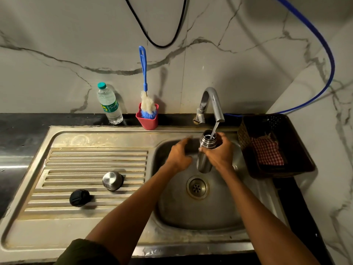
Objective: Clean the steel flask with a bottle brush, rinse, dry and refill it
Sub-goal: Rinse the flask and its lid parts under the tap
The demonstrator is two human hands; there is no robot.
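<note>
The steel flask (205, 150) stands upright over the sink basin (219, 207), its open mouth under the tap (212, 101). A thin stream of water runs into it. My right hand (219, 152) grips the flask around its neck and upper body. My left hand (179, 154) hovers just left of the flask with loosely curled fingers, holding nothing. The blue-handled bottle brush (146, 96) stands in a red cup (147, 119) against the wall. The steel cap (112, 180) and black inner lid (79, 197) lie on the drainboard.
A plastic water bottle (109, 104) stands on the counter left of the red cup. A dark basket (286, 131) holding a red checked cloth (267, 152) sits right of the sink. A blue hose (324, 54) and a black cable (162, 35) hang along the wall.
</note>
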